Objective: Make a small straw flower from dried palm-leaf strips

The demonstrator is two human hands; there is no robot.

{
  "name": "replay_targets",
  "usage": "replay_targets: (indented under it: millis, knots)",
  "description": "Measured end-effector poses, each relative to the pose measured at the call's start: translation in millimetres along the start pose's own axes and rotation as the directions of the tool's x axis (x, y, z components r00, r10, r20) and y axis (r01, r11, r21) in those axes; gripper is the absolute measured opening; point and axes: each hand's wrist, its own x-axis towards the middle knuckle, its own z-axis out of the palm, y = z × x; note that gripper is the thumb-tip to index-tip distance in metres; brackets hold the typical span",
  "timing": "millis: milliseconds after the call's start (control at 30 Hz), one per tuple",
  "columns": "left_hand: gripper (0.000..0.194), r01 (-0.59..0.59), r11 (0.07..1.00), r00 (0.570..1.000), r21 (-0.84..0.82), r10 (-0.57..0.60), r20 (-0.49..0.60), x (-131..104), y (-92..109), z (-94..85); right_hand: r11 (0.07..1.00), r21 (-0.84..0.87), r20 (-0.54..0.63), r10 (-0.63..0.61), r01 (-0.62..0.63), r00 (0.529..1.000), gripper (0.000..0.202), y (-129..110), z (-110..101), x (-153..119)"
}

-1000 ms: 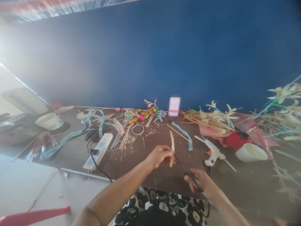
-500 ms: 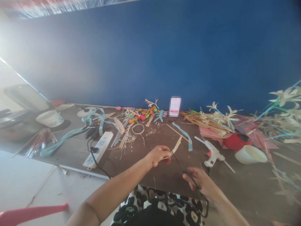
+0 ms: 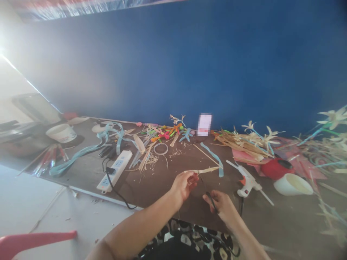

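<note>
My left hand (image 3: pixel 185 185) pinches a pale, flat strip of dried husk (image 3: pixel 208 169) between thumb and fingers. The strip sticks out to the right above the tabletop. Closed around dark-handled scissors (image 3: pixel 208 195), my right hand (image 3: pixel 221 203) is lower and to the right. The thin blades point up and left and reach the strip close to my left fingertips; whether they are cutting into it cannot be made out. Beyond the strip, a light blue ribbon (image 3: pixel 214 155) and a thin pale stick (image 3: pixel 204 153) lie on the brown table (image 3: pixel 159 184).
To the right are a white glue gun (image 3: pixel 248 180), a red round object (image 3: pixel 276 168), a white cup (image 3: pixel 292 185) and husk flowers (image 3: pixel 260 139). A power strip (image 3: pixel 115 171) with a black cord lies left, near a white bowl (image 3: pixel 61 133). Colourful pieces (image 3: pixel 168 133) and husk scraps lie at the back.
The husk strip has swung from slanting upward to nearly level. My left hand has turned, and my right hand with the scissors has come slightly left and up. The view has shifted a little.
</note>
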Motion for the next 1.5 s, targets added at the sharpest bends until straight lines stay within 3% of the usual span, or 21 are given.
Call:
replay_targets:
  millis: [100, 233, 433, 667, 1067, 1500]
  knots:
    - [0.013, -0.067, 0.997, 0.996, -0.048, 0.064, -0.062, 2, 0, 2.0, 1.000, -0.002, 0.017, -0.020, 0.020, 1.000, 0.038, -2, 3, 1]
    - [0.013, -0.098, 0.994, 0.992, 0.055, 0.102, -0.070, 5, 5, 1.2, 0.999, 0.014, 0.040, -0.030, 0.030, 0.999, 0.038, -1, 4, 1]
    - [0.011, -0.083, 0.963, 0.996, 0.255, 0.085, 0.001, 9, 18, -3.7, 0.999, 0.041, 0.071, -0.003, 0.000, 0.997, 0.039, -2, 0, 1]
    - [0.014, -0.059, 0.949, 0.989, 0.311, 0.013, 0.148, 15, 34, -12.0, 0.999, 0.033, 0.105, 0.001, -0.004, 0.995, 0.042, -15, -7, -1]
    - [0.022, -0.194, 0.867, 0.970, 0.460, 0.098, 0.224, 20, 41, -14.0, 0.999, 0.020, 0.124, -0.041, 0.039, 0.991, 0.039, -1, -1, 9]
    - [0.027, -0.210, 0.870, 0.963, 0.445, 0.104, 0.250, 15, 40, -11.2, 0.993, 0.114, 0.174, -0.003, -0.017, 0.985, 0.039, -16, -2, 4]
